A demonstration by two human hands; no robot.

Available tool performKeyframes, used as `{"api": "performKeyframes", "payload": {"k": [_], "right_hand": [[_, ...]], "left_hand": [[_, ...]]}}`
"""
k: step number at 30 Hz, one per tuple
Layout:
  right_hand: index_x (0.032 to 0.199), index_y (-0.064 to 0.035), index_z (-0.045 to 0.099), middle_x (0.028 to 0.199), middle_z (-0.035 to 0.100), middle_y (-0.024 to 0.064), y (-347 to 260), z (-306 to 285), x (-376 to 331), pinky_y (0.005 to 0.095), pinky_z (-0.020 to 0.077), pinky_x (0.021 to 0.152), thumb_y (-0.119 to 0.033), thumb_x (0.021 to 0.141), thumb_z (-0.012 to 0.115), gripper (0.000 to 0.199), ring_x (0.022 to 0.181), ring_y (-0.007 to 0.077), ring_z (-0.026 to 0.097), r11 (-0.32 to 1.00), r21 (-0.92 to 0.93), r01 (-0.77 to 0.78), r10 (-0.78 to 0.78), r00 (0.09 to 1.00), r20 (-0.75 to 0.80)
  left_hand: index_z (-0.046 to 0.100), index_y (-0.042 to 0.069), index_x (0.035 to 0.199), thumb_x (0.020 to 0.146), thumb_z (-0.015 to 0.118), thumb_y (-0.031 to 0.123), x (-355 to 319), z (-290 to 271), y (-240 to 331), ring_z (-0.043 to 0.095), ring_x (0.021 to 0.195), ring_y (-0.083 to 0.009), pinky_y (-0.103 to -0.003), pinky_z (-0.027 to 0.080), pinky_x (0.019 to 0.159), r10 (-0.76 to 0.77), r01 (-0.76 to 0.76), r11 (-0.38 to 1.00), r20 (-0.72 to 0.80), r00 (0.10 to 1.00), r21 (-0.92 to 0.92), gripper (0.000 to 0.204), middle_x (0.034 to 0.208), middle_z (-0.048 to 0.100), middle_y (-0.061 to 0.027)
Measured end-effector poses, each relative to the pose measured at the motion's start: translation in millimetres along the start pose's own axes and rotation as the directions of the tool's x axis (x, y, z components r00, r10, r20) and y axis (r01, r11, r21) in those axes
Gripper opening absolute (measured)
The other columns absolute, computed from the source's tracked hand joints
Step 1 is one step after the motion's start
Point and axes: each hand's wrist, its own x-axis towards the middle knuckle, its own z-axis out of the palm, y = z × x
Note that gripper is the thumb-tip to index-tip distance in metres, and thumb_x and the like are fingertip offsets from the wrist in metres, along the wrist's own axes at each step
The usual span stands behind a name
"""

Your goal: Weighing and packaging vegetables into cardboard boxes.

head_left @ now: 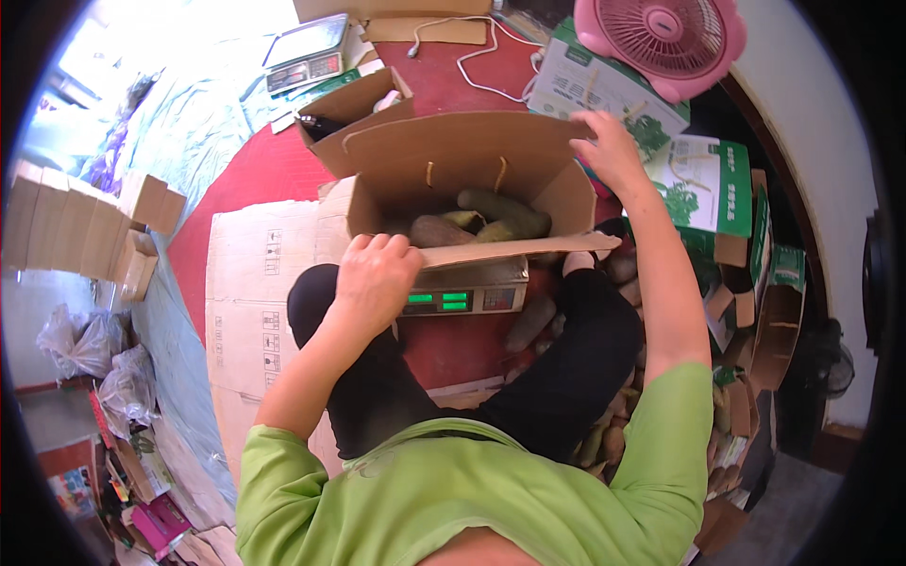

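We see the person's left hand (pixel 376 280) curled over the near flap of the open brown cardboard box (pixel 566 193), its fingers (pixel 382 245) pressed together and bent down on the flap's edge. The right hand (pixel 609 146) reaches across to the far right corner of the same box, fingers closed around the top of the tall back flap there, thumb side toward us. The box sits on a grey digital weighing scale with green lit readouts (pixel 467 297), which rests on the dark red floor (pixel 255 174) right in front of the person's bent knees in black trousers (pixel 576 368). Inside the box lie several long green and brownish mangoes (pixel 505 215), heaped toward the middle and right. More of the same fruit (pixel 533 321) lies loose on the floor just right of the scale and down beside the right leg. A flattened sheet of pale cardboard (pixel 255 283) lies to the left, touching the box. Behind the box stands a smaller open brown carton (pixel 363 104), and beyond it a second flat scale with a steel pan (pixel 307 52). At the upper right we see a pink round table fan (pixel 665 38) and green-and-white printed cartons (pixel 708 184), stacked along the right side.
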Motion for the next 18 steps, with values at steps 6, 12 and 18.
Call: {"api": "performKeyframes", "payload": {"k": [6,12,18], "right_hand": [[0.086,-0.0075,0.066,0.088,0.058,0.0134,-15.4,5.2,11.0,0.0425,0.0454,0.075,-0.021,0.075,0.064,0.018,0.090,0.0328,0.056,0.984,-0.176,0.018,0.011,0.986,0.164],[0.073,-0.0061,0.058,0.080,0.055,0.0076,-47.7,-7.4,8.6,0.0415,0.0448,0.069,-0.022,0.076,0.064,0.017,0.086,0.0284,0.056,0.958,-0.265,0.110,-0.071,0.986,0.152],[0.073,-0.0057,0.058,0.080,0.055,0.0078,-100.3,-6.9,38.7,0.0418,0.0452,0.067,-0.022,0.077,0.064,0.018,0.084,0.0291,0.056,0.930,-0.282,0.235,-0.212,0.971,0.112]], "left_hand": [[0.057,0.011,0.073,0.076,0.061,0.017,22.5,-0.8,-3.9,0.057,0.077,-0.0217,-0.035,0.042,0.069,0.035,-0.028,0.996,0.086,0.996,-0.080,0.008,0.073,0.053,-0.0035],[0.060,0.012,0.073,0.078,0.063,0.023,20.1,-0.4,-25.7,0.059,0.079,-0.0207,-0.035,0.042,0.071,0.060,-0.049,0.985,0.061,0.996,-0.168,0.013,0.075,0.056,-0.0025],[0.063,0.013,0.075,0.078,0.064,0.026,-9.9,-18.2,-71.4,0.061,0.084,-0.0222,-0.038,0.044,0.074,-0.130,0.128,0.968,0.002,0.992,-0.216,0.014,0.076,0.058,-0.0032]]}}
